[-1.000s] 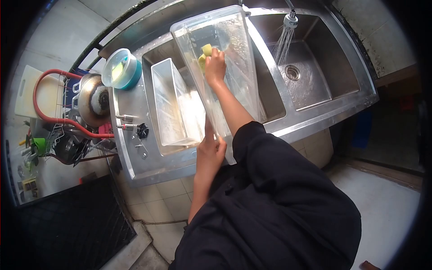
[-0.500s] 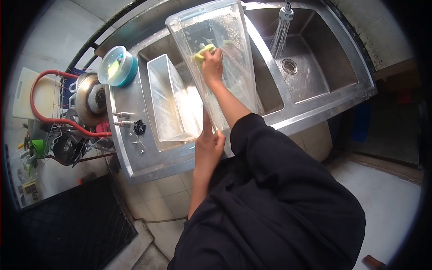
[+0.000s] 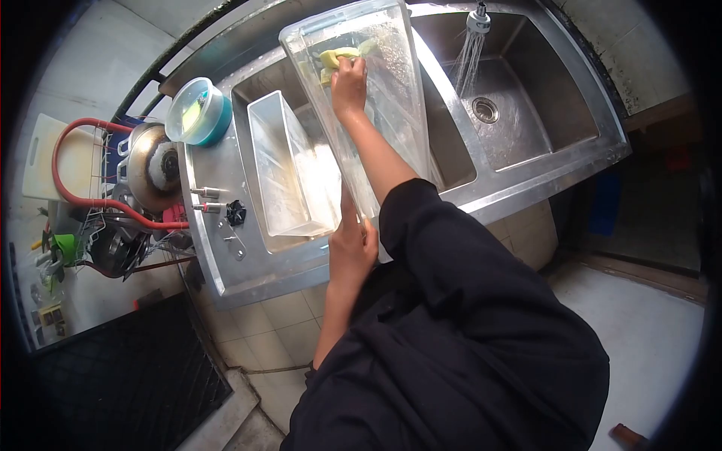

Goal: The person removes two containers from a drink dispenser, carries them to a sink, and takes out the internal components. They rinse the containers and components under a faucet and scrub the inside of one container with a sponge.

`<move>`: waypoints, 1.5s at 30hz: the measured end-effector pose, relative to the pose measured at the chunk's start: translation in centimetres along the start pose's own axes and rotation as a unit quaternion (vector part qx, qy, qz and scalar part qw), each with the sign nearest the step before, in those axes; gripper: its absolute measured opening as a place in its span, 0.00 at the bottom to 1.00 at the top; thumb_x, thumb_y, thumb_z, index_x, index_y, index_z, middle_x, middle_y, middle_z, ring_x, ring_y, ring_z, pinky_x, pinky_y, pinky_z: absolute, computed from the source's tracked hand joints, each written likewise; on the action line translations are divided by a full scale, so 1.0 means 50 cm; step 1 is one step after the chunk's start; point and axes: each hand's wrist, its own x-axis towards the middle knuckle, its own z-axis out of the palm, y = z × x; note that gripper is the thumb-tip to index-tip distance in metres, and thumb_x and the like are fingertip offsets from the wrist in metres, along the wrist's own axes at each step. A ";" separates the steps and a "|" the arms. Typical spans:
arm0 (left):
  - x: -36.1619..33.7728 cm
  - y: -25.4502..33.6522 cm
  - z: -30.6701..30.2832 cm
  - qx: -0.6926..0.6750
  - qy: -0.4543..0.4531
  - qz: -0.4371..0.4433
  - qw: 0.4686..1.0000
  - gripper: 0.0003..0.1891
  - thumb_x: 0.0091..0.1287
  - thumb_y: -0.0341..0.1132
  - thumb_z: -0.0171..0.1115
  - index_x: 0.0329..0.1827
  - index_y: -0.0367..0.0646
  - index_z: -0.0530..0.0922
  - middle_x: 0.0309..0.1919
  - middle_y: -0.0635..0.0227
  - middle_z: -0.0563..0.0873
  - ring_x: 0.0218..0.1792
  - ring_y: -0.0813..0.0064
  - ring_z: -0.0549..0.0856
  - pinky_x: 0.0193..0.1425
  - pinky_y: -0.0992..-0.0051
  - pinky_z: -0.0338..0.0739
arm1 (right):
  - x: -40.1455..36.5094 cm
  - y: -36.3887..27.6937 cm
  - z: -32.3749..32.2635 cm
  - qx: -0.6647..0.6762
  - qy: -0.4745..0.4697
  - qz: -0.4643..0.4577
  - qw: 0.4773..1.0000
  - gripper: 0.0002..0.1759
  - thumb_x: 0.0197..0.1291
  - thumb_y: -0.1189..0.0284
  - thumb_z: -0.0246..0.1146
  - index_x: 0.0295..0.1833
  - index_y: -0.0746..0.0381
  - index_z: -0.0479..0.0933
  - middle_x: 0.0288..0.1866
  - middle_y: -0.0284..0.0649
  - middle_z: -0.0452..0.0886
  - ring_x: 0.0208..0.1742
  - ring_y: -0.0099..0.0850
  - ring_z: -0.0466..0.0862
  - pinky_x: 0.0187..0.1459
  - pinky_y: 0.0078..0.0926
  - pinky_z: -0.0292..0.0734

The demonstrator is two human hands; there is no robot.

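A long clear plastic bin (image 3: 391,98) lies tilted across the divided sink, its surface wet. My right hand (image 3: 349,89) is closed on a yellow-green sponge (image 3: 329,59) and presses it against the bin near its far end. At the bin's near end, my left hand (image 3: 352,244) grips its lower edge, with the thumb on the right and fingers along the left side. Left of the bin, a narrow white container (image 3: 282,165) stands in the left basin.
Water runs from a faucet (image 3: 479,21) into the right basin (image 3: 519,113). A round tub (image 3: 197,113) with blue-green contents sits on the left ledge, above small metal parts (image 3: 209,207). A red-framed dish rack (image 3: 83,201) holds pans farther left.
My right hand has moved the sponge up the bin, toward its far end. My left hand keeps its hold at the near end.
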 end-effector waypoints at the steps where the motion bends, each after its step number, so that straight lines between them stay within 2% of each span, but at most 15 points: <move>1: 0.003 0.000 -0.005 0.001 0.000 0.000 1.000 0.39 0.59 0.23 0.52 0.71 0.43 0.42 0.49 0.44 0.78 0.39 0.50 0.84 0.40 0.62 0.82 | -0.003 0.001 -0.001 0.000 0.000 0.001 1.000 0.17 0.48 0.78 0.64 0.46 0.64 0.74 0.46 0.50 0.71 0.45 0.46 0.77 0.46 0.40 0.74; 7: 0.019 0.005 -0.007 -0.017 0.009 0.004 1.000 0.38 0.58 0.23 0.52 0.71 0.42 0.44 0.49 0.45 0.78 0.40 0.50 0.84 0.39 0.63 0.83 | -0.043 0.028 -0.050 -0.100 -0.350 0.164 0.917 0.13 0.50 0.77 0.62 0.43 0.66 0.73 0.44 0.50 0.73 0.47 0.47 0.76 0.48 0.37 0.75; 9: 0.008 -0.005 0.001 -0.021 0.032 -0.002 0.999 0.40 0.56 0.23 0.54 0.72 0.45 0.45 0.21 0.48 0.80 0.24 0.53 0.83 0.31 0.62 0.76 | -0.108 0.051 -0.039 -0.150 -0.266 0.138 0.942 0.13 0.51 0.78 0.60 0.44 0.65 0.71 0.44 0.50 0.73 0.46 0.48 0.76 0.48 0.38 0.75; 10: 0.008 -0.006 -0.001 -0.022 0.028 0.001 0.999 0.40 0.56 0.23 0.54 0.72 0.45 0.45 0.21 0.48 0.80 0.24 0.53 0.83 0.31 0.62 0.76 | -0.142 0.068 -0.031 -0.196 -0.176 0.111 0.958 0.14 0.52 0.79 0.58 0.46 0.65 0.69 0.44 0.50 0.73 0.44 0.49 0.77 0.47 0.39 0.76; 13: 0.020 -0.005 -0.010 -0.023 0.033 -0.004 0.999 0.40 0.57 0.24 0.54 0.72 0.44 0.45 0.26 0.46 0.81 0.27 0.52 0.84 0.33 0.61 0.77 | -0.200 0.095 -0.035 -0.207 -0.182 0.082 0.958 0.13 0.55 0.79 0.56 0.47 0.63 0.67 0.44 0.50 0.73 0.44 0.50 0.78 0.46 0.42 0.76; 15: 0.029 -0.006 -0.020 -0.031 -0.008 -0.040 0.999 0.34 0.60 0.25 0.52 0.69 0.40 0.47 0.47 0.44 0.79 0.35 0.51 0.85 0.36 0.63 0.82 | -0.241 0.141 -0.026 -0.170 -0.218 0.153 0.949 0.11 0.58 0.73 0.56 0.46 0.61 0.69 0.42 0.48 0.76 0.45 0.46 0.79 0.44 0.37 0.78; 18: 0.034 -0.006 -0.020 -0.026 -0.011 -0.042 0.999 0.33 0.60 0.25 0.52 0.68 0.39 0.48 0.46 0.43 0.79 0.36 0.52 0.85 0.35 0.64 0.81 | -0.294 0.175 -0.057 -0.141 -0.330 0.313 0.879 0.13 0.56 0.71 0.58 0.46 0.61 0.68 0.42 0.48 0.79 0.44 0.46 0.81 0.43 0.38 0.78; 22: 0.033 -0.009 -0.014 -0.032 -0.003 -0.016 0.999 0.33 0.60 0.26 0.52 0.68 0.39 0.48 0.45 0.44 0.79 0.36 0.51 0.84 0.34 0.64 0.81 | -0.239 0.114 -0.087 -0.155 -0.342 0.251 0.892 0.14 0.53 0.71 0.60 0.47 0.59 0.69 0.42 0.50 0.80 0.41 0.47 0.82 0.38 0.40 0.78; 24: 0.024 -0.006 -0.010 -0.034 0.020 0.000 0.999 0.37 0.57 0.25 0.53 0.71 0.44 0.47 0.30 0.42 0.81 0.28 0.51 0.84 0.31 0.59 0.77 | -0.198 0.094 -0.082 -0.119 -0.319 0.223 0.914 0.15 0.53 0.71 0.59 0.48 0.57 0.70 0.43 0.51 0.80 0.41 0.46 0.82 0.38 0.42 0.77; 26: 0.015 -0.009 -0.006 -0.040 0.021 -0.005 0.999 0.37 0.57 0.24 0.53 0.71 0.44 0.48 0.30 0.43 0.81 0.28 0.51 0.84 0.31 0.59 0.77 | -0.200 0.109 -0.065 -0.092 -0.264 0.042 0.959 0.15 0.51 0.69 0.61 0.46 0.56 0.72 0.41 0.46 0.80 0.39 0.45 0.82 0.35 0.39 0.78; 32: 0.033 -0.009 -0.016 -0.053 0.004 -0.007 0.999 0.36 0.59 0.25 0.52 0.70 0.44 0.46 0.50 0.43 0.78 0.38 0.52 0.84 0.36 0.65 0.83 | -0.225 0.111 -0.069 -0.138 -0.309 0.185 0.923 0.11 0.48 0.70 0.60 0.39 0.58 0.74 0.32 0.39 0.78 0.38 0.42 0.82 0.34 0.42 0.76; 35: 0.030 0.000 -0.016 -0.039 -0.004 -0.007 0.999 0.36 0.59 0.24 0.52 0.70 0.43 0.46 0.51 0.43 0.77 0.39 0.52 0.84 0.37 0.66 0.83 | -0.181 0.086 -0.063 -0.097 -0.144 0.023 0.985 0.13 0.47 0.70 0.60 0.41 0.56 0.75 0.38 0.39 0.76 0.48 0.41 0.77 0.43 0.42 0.74; 40: 0.023 -0.008 -0.005 -0.042 0.030 0.006 0.999 0.39 0.57 0.24 0.54 0.72 0.46 0.46 0.37 0.42 0.81 0.30 0.51 0.85 0.32 0.62 0.79 | -0.214 0.106 -0.044 -0.160 -0.190 -0.006 0.969 0.15 0.47 0.71 0.62 0.44 0.55 0.74 0.53 0.42 0.66 0.52 0.42 0.72 0.48 0.46 0.72; 42: 0.027 -0.002 -0.012 -0.053 0.011 -0.017 0.998 0.37 0.58 0.24 0.52 0.71 0.43 0.46 0.50 0.42 0.77 0.39 0.52 0.84 0.38 0.66 0.83 | -0.263 0.148 -0.051 -0.151 -0.251 0.019 0.956 0.15 0.47 0.72 0.63 0.43 0.55 0.75 0.52 0.43 0.66 0.52 0.43 0.73 0.48 0.44 0.73; 45: 0.025 0.000 -0.010 -0.040 -0.001 -0.024 0.999 0.37 0.58 0.24 0.52 0.71 0.43 0.46 0.51 0.43 0.77 0.40 0.52 0.84 0.39 0.66 0.83 | -0.279 0.144 -0.078 -0.108 -0.276 0.051 0.954 0.14 0.46 0.74 0.63 0.42 0.57 0.75 0.52 0.45 0.66 0.51 0.44 0.74 0.48 0.40 0.74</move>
